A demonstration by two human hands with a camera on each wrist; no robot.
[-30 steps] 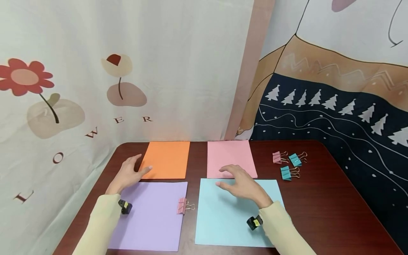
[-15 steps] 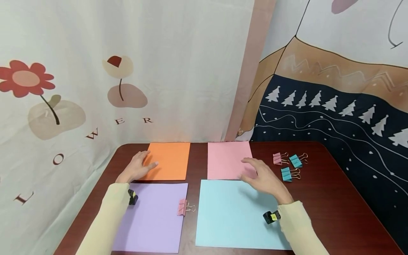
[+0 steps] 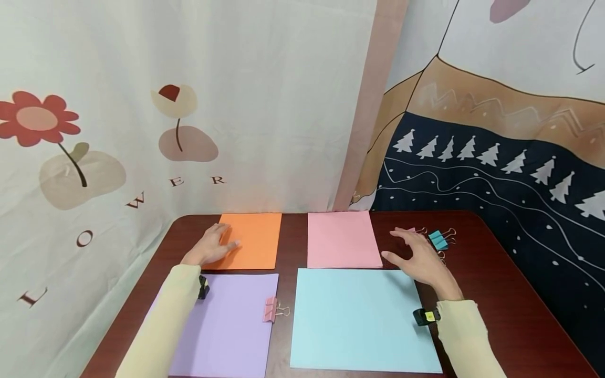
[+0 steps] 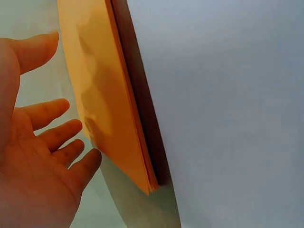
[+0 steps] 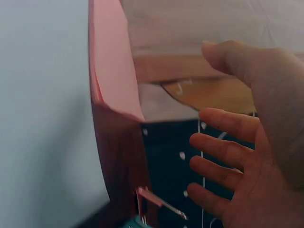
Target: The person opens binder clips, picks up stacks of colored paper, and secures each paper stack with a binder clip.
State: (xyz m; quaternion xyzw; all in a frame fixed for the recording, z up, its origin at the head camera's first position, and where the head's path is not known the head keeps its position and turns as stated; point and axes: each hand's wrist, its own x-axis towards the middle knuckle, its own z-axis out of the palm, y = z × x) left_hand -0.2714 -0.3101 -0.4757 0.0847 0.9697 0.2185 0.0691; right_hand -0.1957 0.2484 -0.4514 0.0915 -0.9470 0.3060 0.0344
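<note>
My left hand, fingers spread, is over the left edge of the orange paper stack and holds nothing; the left wrist view shows its bare palm beside the orange sheets. Off the right edge of the pink paper stack, my right hand hovers with fingers apart and nothing in them. It covers most of a pink binder clip and a teal one. Another teal clip shows just past the fingers. In the right wrist view, a pink clip appears below the hand.
Purple paper with a pink binder clip on its right edge lies at the front left of the brown table. Light blue paper is at the front right. Printed curtains hang behind.
My right hand has moved right, from over the blue and pink papers to the loose clips. My left hand has shifted slightly right, further over the orange paper.
</note>
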